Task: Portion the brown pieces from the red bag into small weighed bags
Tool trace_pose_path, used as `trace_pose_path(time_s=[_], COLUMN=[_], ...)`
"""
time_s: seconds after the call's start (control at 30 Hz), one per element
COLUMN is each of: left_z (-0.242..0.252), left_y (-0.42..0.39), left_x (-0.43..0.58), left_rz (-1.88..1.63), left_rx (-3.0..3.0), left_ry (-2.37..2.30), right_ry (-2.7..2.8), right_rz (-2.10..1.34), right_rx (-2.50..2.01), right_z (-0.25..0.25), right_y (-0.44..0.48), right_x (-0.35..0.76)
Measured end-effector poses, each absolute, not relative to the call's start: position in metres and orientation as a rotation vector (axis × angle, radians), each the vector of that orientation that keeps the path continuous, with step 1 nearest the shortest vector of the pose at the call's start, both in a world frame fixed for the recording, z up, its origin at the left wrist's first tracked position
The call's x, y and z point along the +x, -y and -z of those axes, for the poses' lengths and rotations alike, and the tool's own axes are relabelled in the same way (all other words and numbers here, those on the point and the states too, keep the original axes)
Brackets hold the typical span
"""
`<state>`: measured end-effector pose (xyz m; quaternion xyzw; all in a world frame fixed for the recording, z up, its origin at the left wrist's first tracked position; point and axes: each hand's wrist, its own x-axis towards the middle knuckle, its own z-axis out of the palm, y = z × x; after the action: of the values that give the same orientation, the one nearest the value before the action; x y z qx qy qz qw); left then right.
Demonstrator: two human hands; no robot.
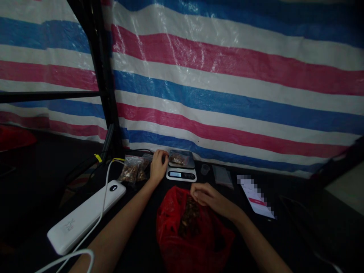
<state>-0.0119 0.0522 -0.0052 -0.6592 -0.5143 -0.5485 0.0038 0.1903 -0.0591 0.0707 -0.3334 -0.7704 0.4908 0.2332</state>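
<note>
Starting at the far left, my white power bank (85, 216) lies on the black table (295, 223), its long axis running from near left to far right, with a white cable (105, 189) curling away from it. Just beyond sit clear zip bags (131, 168) of brown chunks, slumped together, the contents too dim to name.

Here's my left hand (158, 165), half curled, fingers (162, 156) right at the scale's left edge. Can't tell if they're gripping anything; the palm side is turned away from me. Touching it, or just about, is the digital kitchen scale (181, 170), display lit but unreadable, with a small heap of brown pieces (176, 160) on its platform.

Nearer, in the middle, a red plastic bag (184, 231) sags open, its long axis running near to far, dark brown pieces (190, 217) inside. My right hand (205, 195) hovers over its mouth, fingers bunched loosely; if there's a small piece in them, it's hidden.

Further right: a small clear cup (205, 169), a flat clear packet (222, 176), then a phone (256, 197), its screen partly pixelated. A striped tarp (227, 94) hangs behind it all.
</note>
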Motion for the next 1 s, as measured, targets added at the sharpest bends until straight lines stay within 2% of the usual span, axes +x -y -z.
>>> trace_pose_path(time_s=[0.37,0.53,0.67,0.83,1.0], left_z=[-0.008,-0.01,-0.013,-0.014,-0.024], left_y=[-0.049,-0.065,-0.066,-0.058,-0.034], left_x=[0.014,0.02,0.023,0.024,0.019], left_rz=[0.976,0.718,0.677,0.708,1.024], left_rx=[-2.573,-2.65,-2.574,-2.497,-2.427], left_ry=[1.151,1.123,1.143,1.137,1.162], right_ry=[2.065,2.029,1.99,1.698,1.51], right_rz=[-1.351,-1.344,-1.302,-1.001,-0.732], right_rx=[-0.846,-0.857,-0.806,-0.908,-1.042], right_z=[-0.045,-0.032,-0.027,-0.028,-0.023], right_y=[0.05,0.041,0.036,0.03,0.023], right_x=[0.191,0.196,0.199,0.196,0.201])
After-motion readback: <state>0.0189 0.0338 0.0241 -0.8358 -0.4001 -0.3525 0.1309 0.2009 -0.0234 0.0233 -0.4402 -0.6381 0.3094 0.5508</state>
